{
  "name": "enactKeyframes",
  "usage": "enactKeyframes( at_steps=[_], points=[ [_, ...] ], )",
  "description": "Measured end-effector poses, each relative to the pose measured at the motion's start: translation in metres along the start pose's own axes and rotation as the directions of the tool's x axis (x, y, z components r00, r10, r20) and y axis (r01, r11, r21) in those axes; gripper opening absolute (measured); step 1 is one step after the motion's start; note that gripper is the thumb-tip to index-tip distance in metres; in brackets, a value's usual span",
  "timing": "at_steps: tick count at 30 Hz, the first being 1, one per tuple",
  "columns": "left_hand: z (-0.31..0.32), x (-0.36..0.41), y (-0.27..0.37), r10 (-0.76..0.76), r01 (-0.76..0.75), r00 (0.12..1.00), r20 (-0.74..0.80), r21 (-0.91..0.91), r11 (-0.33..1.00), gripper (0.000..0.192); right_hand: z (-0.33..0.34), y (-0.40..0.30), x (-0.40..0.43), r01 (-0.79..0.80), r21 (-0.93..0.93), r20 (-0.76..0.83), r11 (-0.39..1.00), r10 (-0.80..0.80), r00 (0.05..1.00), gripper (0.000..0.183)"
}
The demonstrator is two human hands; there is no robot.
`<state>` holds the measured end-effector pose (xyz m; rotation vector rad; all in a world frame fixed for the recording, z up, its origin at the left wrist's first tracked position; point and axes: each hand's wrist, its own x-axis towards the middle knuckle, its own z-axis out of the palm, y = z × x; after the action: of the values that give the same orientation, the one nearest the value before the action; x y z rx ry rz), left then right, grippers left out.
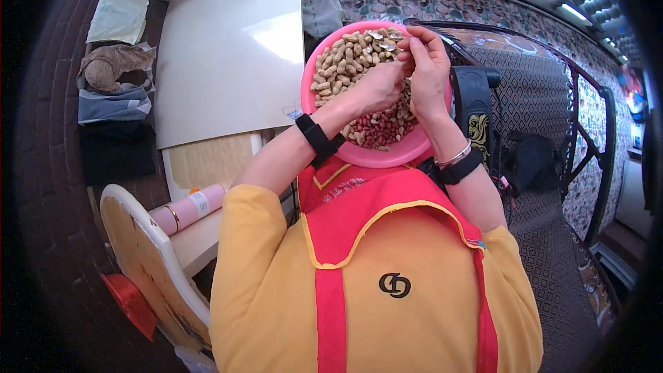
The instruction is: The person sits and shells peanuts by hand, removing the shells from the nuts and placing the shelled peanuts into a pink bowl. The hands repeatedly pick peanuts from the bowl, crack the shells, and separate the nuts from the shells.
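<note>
A pink plastic basin [357, 158] sits before me at my lap, against my red apron [383, 197]. Unshelled peanuts [342, 62] fill its far and left side, with a few split, empty shells [386, 46] on top. Red-skinned peanut kernels [380, 129] lie in the near part, mixed with bits of shell. Over the middle of the basin, my left hand [380, 88] has its fingertips curled in towards the right. My right hand [430, 70] meets it at the basin's right side, thumb and fingers bent. Whether a peanut is between the fingers is hidden.
A pale tabletop [228, 52] stands at the left of the basin. Nearer are a white-edged wooden chair [140, 238] and a pink cylinder [189, 210]. Folded cloths [116, 10] lie far left. A patterned seat [533, 83] with a dark metal frame [603, 155] is on the right.
</note>
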<state>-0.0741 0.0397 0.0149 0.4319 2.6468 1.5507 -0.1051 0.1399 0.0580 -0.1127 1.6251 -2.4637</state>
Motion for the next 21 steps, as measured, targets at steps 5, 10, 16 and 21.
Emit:
enactKeyframes(
  at_steps=[5, 10, 16, 21],
  points=[
    [-0.02, -0.014, 0.001, -0.227, 0.226, 0.974, 0.012, 0.062, 0.972, 0.027, 0.0, 0.0, 0.0, 0.026, 0.017, -0.021, 1.0, -0.026, 0.999, 0.016],
    [-0.01, -0.033, 0.005, -0.431, 0.401, 0.902, 0.03, 0.315, 0.86, 0.049, 0.001, -0.002, 0.0, -0.01, -0.008, 0.003, 1.0, 0.01, 1.0, 0.016],
    [0.024, -0.024, -0.011, -0.204, 0.211, 0.977, -0.055, 0.204, 0.956, 0.038, 0.001, 0.002, 0.0, 0.006, -0.011, 0.003, 1.0, -0.006, 1.0, 0.016],
    [0.038, -0.008, -0.012, -0.059, 0.064, 0.995, -0.075, 0.063, 0.996, 0.039, 0.001, -0.001, -0.001, 0.015, 0.001, 0.003, 1.0, -0.015, 1.0, 0.016]
  ],
)
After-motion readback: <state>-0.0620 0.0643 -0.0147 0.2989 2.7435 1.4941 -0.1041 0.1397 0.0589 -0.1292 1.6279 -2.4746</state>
